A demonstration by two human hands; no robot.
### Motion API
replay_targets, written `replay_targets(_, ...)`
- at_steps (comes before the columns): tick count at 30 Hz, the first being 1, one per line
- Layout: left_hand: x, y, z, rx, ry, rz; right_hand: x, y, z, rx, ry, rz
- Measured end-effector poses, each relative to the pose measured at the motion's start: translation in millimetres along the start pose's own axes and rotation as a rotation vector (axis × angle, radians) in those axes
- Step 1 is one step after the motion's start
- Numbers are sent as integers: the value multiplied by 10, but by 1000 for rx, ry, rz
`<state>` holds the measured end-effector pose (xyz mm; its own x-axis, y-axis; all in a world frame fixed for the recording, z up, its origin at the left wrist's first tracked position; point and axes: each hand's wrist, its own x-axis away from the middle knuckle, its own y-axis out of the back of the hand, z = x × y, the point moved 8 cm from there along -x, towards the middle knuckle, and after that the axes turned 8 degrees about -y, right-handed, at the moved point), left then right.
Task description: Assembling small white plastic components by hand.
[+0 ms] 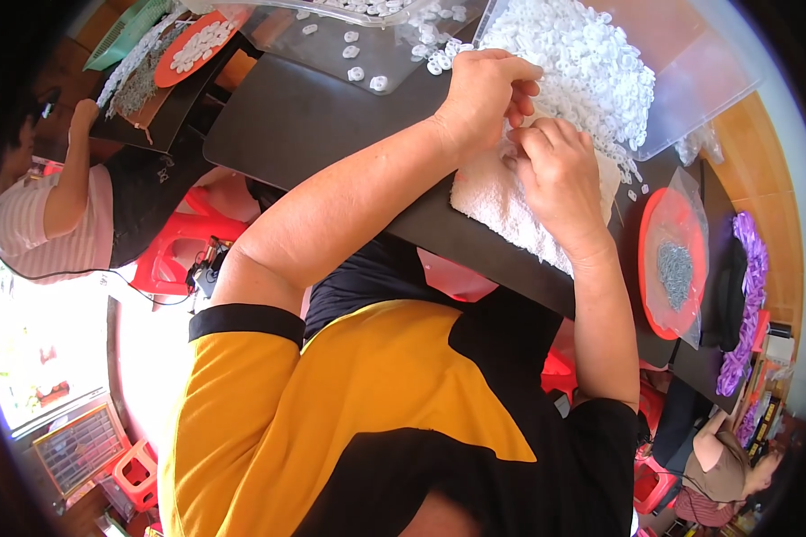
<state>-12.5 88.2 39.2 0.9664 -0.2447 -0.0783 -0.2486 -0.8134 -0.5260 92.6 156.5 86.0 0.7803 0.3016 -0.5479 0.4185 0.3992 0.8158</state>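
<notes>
My left hand (491, 88) is closed in a pinch over the near edge of a heap of small white plastic pieces (587, 67). Just below and to its right, my right hand (557, 170) has its fingers curled together, the tips close to those of the left. Whatever the two hands grip between them is too small or hidden to make out. Under the right hand lies a white towel (488, 199) at the table's near edge. The heap fills a clear plastic tray (690, 94) and spills toward the towel.
Loose white pieces lie on a clear sheet (313, 49) at the far left of the dark table (304, 112). To the right, a red plate (651, 300) carries small grey metal parts (674, 276) on clear plastic. Two other people sit at left and lower right.
</notes>
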Motion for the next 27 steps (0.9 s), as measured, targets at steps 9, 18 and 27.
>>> replay_targets(9,50,1,-37,-9,4,-11,28,-82,58,102,32,3)
replay_targets(18,-10,8,-56,-2,-46,15,-4,35,-219,-58,-131,71)
replay_targets(27,-7,19,-47,-9,-44,7,-29,113,-114,-111,-75,19)
